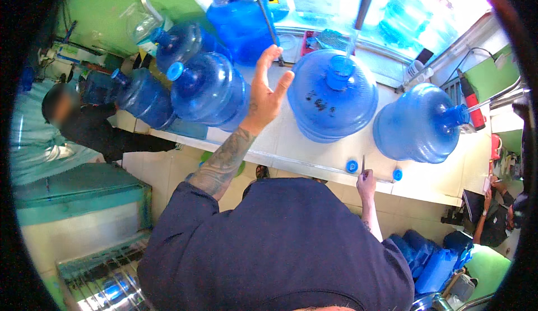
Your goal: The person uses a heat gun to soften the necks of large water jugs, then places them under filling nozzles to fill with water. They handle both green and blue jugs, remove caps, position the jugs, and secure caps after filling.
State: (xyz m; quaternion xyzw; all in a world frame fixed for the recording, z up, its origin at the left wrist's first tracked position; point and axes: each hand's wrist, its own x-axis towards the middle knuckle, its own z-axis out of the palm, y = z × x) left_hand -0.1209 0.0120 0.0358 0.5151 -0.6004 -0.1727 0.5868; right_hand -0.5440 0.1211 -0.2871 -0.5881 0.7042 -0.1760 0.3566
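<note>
My left hand [269,94] is raised over the counter with thumb and fingers apart and nothing in it. Its fingertips appear close to the lower end of a thin metal rod [264,12]; whether they touch is unclear. Just right of it stands a large blue water jug [336,101], with a clear tube [352,44] at its neck. At the counter's front edge, my right hand [366,180] grips a thin knife-like tool [363,163] that points away from me. Blue caps [352,167] [397,175] lie on either side of that hand.
Another jug [416,126] stands right, under a spout [496,101]. Capped jugs [206,92] crowd the counter [269,143] at left. A person [101,130] is at far left, another [496,218] at far right. Several blue containers [433,264] sit on the floor behind right.
</note>
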